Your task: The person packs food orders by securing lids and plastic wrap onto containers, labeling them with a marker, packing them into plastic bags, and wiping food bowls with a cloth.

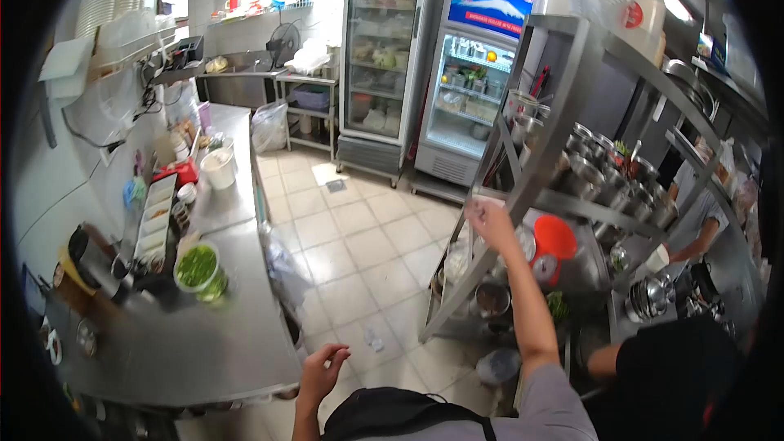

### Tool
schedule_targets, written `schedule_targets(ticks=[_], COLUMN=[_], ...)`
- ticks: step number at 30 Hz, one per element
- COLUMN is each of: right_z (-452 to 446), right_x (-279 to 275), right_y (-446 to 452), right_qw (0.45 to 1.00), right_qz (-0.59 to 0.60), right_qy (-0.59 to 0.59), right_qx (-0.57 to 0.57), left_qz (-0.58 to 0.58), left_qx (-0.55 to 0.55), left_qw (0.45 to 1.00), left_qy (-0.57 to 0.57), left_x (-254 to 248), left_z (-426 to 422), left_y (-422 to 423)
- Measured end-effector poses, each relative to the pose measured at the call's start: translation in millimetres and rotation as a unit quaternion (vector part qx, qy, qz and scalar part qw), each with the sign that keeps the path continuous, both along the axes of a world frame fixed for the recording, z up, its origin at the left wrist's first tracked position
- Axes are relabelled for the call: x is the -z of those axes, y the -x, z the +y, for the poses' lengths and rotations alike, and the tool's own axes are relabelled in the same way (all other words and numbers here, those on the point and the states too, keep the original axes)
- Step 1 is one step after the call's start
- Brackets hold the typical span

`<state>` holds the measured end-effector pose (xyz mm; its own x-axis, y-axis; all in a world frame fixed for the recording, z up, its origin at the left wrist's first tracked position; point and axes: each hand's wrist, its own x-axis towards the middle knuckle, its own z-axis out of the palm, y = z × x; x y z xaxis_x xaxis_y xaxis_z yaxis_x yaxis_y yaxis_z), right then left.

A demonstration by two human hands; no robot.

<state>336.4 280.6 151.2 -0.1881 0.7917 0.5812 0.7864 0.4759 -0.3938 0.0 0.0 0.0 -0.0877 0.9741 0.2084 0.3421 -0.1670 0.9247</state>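
Note:
My right hand (pixel 490 226) is stretched forward beside the slanting post of a metal rack (pixel 539 126). Its fingers are bent together, and whatever they may hold cannot be made out. Low in front of my body, my left hand (pixel 323 371) hangs over the tiled floor with loosely curled fingers and nothing visible in it. Right of my right forearm, a red-orange scale (pixel 554 241) stands on a steel surface. A metal pot (pixel 492 299) sits on the rack's lower part, left of that forearm.
On the left steel counter (pixel 245 343) stand a tub of chopped greens (pixel 198 268), a white bucket (pixel 219 168) and a row of condiment trays (pixel 153 216). Two glass-door fridges (pixel 384 57) stand ahead. At right, a co-worker's arm (pixel 694 247) holds a white cup (pixel 658 258); a dark-clothed person (pixel 670 380) is close by.

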Motion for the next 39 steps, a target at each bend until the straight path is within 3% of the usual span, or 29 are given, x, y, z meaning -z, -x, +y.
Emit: schedule_targets(ticks=[1, 2, 3, 5, 6, 8, 11, 14, 18, 21, 23, 24, 25, 27, 29, 31, 33, 34, 35, 39], right_z=[-0.7, 19.7, 111.9, 174.0, 214.9, 257.9, 263.5, 285.4, 288.5, 284.0, 287.7, 286.1, 283.0, 277.8, 273.9, 265.2, 261.8, 274.1, 285.6, 354.8], right_x=[-8.5, -39.2, -112.7, -199.4, -233.2, -311.3, -384.3, -442.4, -479.3, -501.9, -529.9, -558.2, -562.2, -543.7, -549.4, -558.2, -564.4, -549.8, -538.5, -472.5], right_y=[2.6, 5.3, 4.1, 13.9, 1.8, -19.2, -31.7, -78.1, -94.9, -98.8, -124.6, -158.3, -156.4, -137.0, -120.2, -110.4, -105.5, -93.6, -75.9, 4.3], right_qw=[1.0, 0.993, 0.969, 0.946, 0.883, 0.847, 0.791, 0.712, 0.664, 0.697, 0.721, 0.759, 0.776, 0.756, 0.76, 0.766, 0.777, 0.802, 0.795, 0.824], right_qz=[0.003, 0.001, -0.098, -0.12, -0.182, -0.253, -0.246, -0.299, -0.315, -0.307, -0.335, -0.321, -0.292, -0.249, -0.205, -0.187, -0.212, -0.173, -0.182, -0.266], right_qy=[-0.009, -0.112, -0.215, -0.256, -0.387, -0.372, -0.372, -0.37, -0.236, -0.181, -0.217, -0.173, -0.145, -0.251, -0.142, -0.113, -0.136, -0.243, -0.267, -0.295], right_qx=[0.004, 0.042, 0.073, 0.158, 0.195, 0.284, 0.419, 0.516, 0.636, 0.622, 0.567, 0.54, 0.54, 0.551, 0.6, 0.605, 0.576, 0.517, 0.513, 0.404], left_qz=[0.011, 0.021, -0.034, -0.038, -0.066, -0.141, -0.061, -0.029, -0.013, -0.01, 0.029, 0.047, 0.066, 0.089, 0.13, 0.129, 0.096, 0.077, 0.06, -0.118], left_qx=[-0.019, -0.037, -0.057, -0.083, -0.085, -0.075, -0.005, 0.044, 0.137, 0.161, 0.205, 0.218, 0.229, 0.293, 0.329, 0.356, 0.383, 0.401, 0.415, 0.45], left_qw=[1.0, 0.999, 0.998, 0.996, 0.994, 0.987, 0.997, 0.999, 0.988, 0.985, 0.974, 0.966, 0.956, 0.925, 0.844, 0.81, 0.794, 0.78, 0.769, 0.73], left_qy=[-0.002, 0.004, -0.011, -0.01, 0.0, 0.001, 0.049, 0.004, 0.066, -0.054, -0.087, -0.129, -0.169, -0.227, -0.402, -0.448, -0.462, -0.474, -0.482, -0.501], left_x=[-0.9, -2.3, 9.8, 24.3, 25.5, 46.2, 32.6, 7.0, -25.1, -21.0, -34.2, -50.7, -70.6, -132.2, -199.7, -266.3, -319.0, -340.2, -357.9, -407.0], left_z=[-0.3, -1.9, 82.7, 130.4, 154.5, 207.4, 291.7, 383.2, 495.3, 576.2, 633.3, 659.9, 683.0, 724.2, 766.9, 785.5, 798.4, 803.0, 807.6, 825.0], left_y=[7.2, 14.0, -10.6, 13.7, 24.4, 35.4, 51.7, 55.2, 60.6, 46.0, 36.8, 26.4, 14.3, -15.1, -51.5, -89.1, -129.2, -147.9, -164.7, -210.3])
